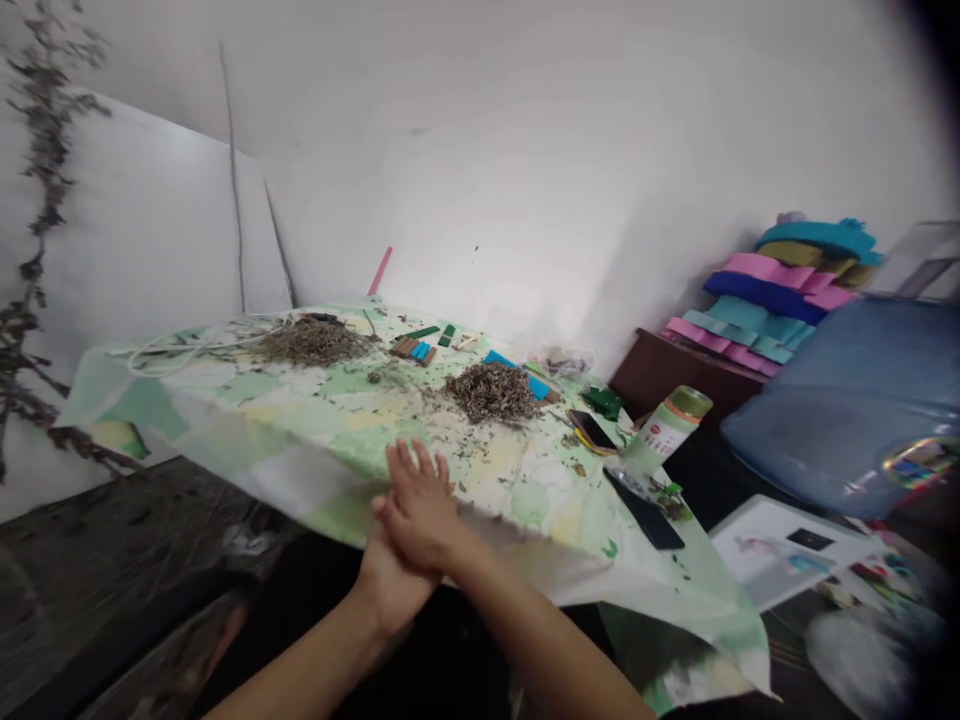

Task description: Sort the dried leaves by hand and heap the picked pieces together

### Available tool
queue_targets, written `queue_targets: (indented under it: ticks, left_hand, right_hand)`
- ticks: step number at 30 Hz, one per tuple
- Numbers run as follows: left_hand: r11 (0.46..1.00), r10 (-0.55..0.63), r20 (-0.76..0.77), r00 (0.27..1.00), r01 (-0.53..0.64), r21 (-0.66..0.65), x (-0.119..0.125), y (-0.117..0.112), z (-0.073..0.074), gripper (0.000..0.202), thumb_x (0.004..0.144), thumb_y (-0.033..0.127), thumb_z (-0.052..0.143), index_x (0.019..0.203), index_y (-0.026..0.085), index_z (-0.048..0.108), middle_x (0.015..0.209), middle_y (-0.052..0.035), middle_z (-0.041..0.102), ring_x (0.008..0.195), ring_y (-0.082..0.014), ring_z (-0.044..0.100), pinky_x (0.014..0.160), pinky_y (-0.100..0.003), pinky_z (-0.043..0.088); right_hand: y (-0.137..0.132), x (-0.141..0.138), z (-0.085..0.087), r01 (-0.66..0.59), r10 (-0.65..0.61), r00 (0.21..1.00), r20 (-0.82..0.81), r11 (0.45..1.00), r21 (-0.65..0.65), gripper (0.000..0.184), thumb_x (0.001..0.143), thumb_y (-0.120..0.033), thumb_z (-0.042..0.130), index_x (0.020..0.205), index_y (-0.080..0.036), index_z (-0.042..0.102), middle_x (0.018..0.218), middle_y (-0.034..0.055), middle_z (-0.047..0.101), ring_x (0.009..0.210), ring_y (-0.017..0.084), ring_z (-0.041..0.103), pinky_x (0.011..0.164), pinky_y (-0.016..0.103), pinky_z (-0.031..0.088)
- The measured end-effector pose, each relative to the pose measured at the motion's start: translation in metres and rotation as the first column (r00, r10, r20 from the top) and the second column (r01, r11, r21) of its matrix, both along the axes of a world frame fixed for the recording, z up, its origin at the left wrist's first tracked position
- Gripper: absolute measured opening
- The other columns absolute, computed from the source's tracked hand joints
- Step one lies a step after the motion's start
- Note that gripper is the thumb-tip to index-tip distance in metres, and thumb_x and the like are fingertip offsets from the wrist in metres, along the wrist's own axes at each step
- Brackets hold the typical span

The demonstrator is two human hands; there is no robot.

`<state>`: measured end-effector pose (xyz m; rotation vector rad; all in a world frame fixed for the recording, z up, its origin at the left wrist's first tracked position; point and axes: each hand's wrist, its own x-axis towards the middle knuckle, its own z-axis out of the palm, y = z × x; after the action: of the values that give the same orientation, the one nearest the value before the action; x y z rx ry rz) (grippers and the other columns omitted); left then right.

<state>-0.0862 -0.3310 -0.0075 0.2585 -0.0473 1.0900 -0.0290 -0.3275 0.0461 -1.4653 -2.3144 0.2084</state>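
Note:
My right hand [420,505] lies flat with its fingers stretched out, resting over my left hand [386,580] at the near edge of the table. The left hand's fingers are hidden under the right. Neither hand shows anything in it. The table wears a green and white patterned cloth [300,420]. Beyond my hands lies a pile of dried plant bits [493,392], and a second pile [311,342] sits farther left.
Small green, blue and brown blocks [420,345] lie between the piles. A green-capped bottle [669,425], a phone [592,430] and a dark flat strip [645,510] lie at the right. Stacked coloured foam [772,300] and a big blue water jug [855,400] stand right.

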Motion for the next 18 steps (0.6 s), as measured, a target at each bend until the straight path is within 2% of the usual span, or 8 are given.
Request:
queue_targets:
  ticks: [2, 6, 8, 10, 13, 16, 17, 18]
  left_hand:
    - [1.000, -0.002, 0.041, 0.999, 0.003, -0.010, -0.010, -0.014, -0.006, 0.046, 0.091, 0.041, 0.033, 0.135, 0.033, 0.040, 0.141, -0.0014, 0.042, 0.136, -0.0258, 0.026, 0.111, -0.048, 0.019]
    - [0.991, 0.112, -0.036, 0.993, -0.115, -0.074, -0.027, -0.026, -0.017, 0.053, 0.086, 0.051, 0.039, 0.136, 0.033, 0.038, 0.143, -0.0032, 0.039, 0.138, -0.0263, 0.017, 0.112, -0.047, 0.009]
    - [0.986, 0.146, -0.027, 0.989, -0.148, -0.076, -0.028, -0.028, -0.012, 0.048, 0.089, 0.045, 0.038, 0.136, 0.036, 0.037, 0.144, 0.0000, 0.038, 0.138, -0.0233, 0.017, 0.113, -0.044, 0.009]
    - [0.993, 0.113, 0.026, 0.993, -0.112, -0.034, -0.024, -0.027, -0.001, 0.044, 0.093, 0.036, 0.032, 0.136, 0.036, 0.037, 0.145, 0.0024, 0.036, 0.138, -0.0205, 0.019, 0.113, -0.042, 0.012]
    - [0.994, 0.096, 0.060, 0.994, -0.099, 0.043, -0.014, -0.019, 0.012, 0.044, 0.095, 0.032, 0.024, 0.138, 0.033, 0.036, 0.146, 0.0017, 0.035, 0.138, -0.0196, 0.018, 0.114, -0.044, 0.013]
    - [0.936, 0.335, 0.130, 0.933, -0.346, 0.068, -0.007, -0.009, 0.013, 0.043, 0.093, 0.041, 0.025, 0.135, 0.042, 0.035, 0.145, 0.0099, 0.035, 0.139, -0.0163, 0.013, 0.114, -0.044, 0.012]
    - [0.912, 0.389, 0.160, 0.907, -0.403, 0.072, -0.007, -0.007, 0.012, 0.042, 0.093, 0.044, 0.025, 0.134, 0.045, 0.035, 0.145, 0.0123, 0.034, 0.139, -0.0152, 0.012, 0.114, -0.043, 0.012]
    - [0.912, 0.384, 0.175, 0.906, -0.402, 0.081, -0.008, -0.007, 0.012, 0.042, 0.093, 0.045, 0.025, 0.133, 0.046, 0.035, 0.145, 0.0133, 0.034, 0.139, -0.0147, 0.012, 0.114, -0.042, 0.012]
  right_hand:
    - [-0.009, -0.009, -0.002, 0.017, -0.017, 0.999, -0.031, 1.000, -0.009, 0.065, 0.092, -0.052, 0.028, 0.144, -0.014, 0.019, 0.150, 0.0108, 0.021, 0.140, 0.025, 0.006, 0.112, 0.051, 0.008]
    - [-0.024, -0.031, -0.007, -0.111, 0.113, 0.991, -0.065, 0.994, 0.020, 0.070, 0.088, -0.061, 0.028, 0.144, -0.019, 0.021, 0.150, 0.0068, 0.024, 0.141, 0.021, 0.005, 0.114, 0.047, 0.008]
    - [-0.023, -0.034, -0.006, -0.101, 0.102, 0.993, -0.068, 0.995, 0.012, 0.070, 0.088, -0.062, 0.025, 0.143, -0.019, 0.024, 0.149, 0.0070, 0.024, 0.141, 0.022, 0.006, 0.114, 0.048, 0.008]
    - [-0.017, -0.029, 0.000, -0.016, 0.015, 0.998, -0.063, 1.000, -0.009, 0.067, 0.090, -0.059, 0.023, 0.142, -0.016, 0.025, 0.149, 0.0096, 0.024, 0.140, 0.024, 0.008, 0.112, 0.051, 0.008]
    - [-0.014, -0.020, 0.011, 0.021, -0.022, 0.999, -0.039, 1.000, -0.007, 0.063, 0.092, -0.051, 0.027, 0.142, -0.013, 0.025, 0.149, 0.0114, 0.024, 0.140, 0.024, 0.008, 0.113, 0.050, 0.006]
    - [-0.020, -0.018, 0.019, -0.118, 0.117, 0.993, 0.017, 0.992, 0.046, 0.066, 0.089, -0.055, 0.035, 0.142, -0.017, 0.025, 0.150, 0.0069, 0.024, 0.141, 0.021, 0.005, 0.114, 0.044, 0.006]
    - [-0.021, -0.019, 0.021, -0.124, 0.122, 0.992, 0.034, 0.990, 0.060, 0.066, 0.089, -0.056, 0.033, 0.142, -0.019, 0.025, 0.150, 0.0060, 0.024, 0.141, 0.020, 0.004, 0.114, 0.045, 0.006]
    - [-0.021, -0.021, 0.024, -0.109, 0.106, 0.993, 0.049, 0.992, 0.059, 0.066, 0.089, -0.058, 0.031, 0.142, -0.019, 0.025, 0.150, 0.0063, 0.024, 0.141, 0.021, 0.005, 0.114, 0.047, 0.007]
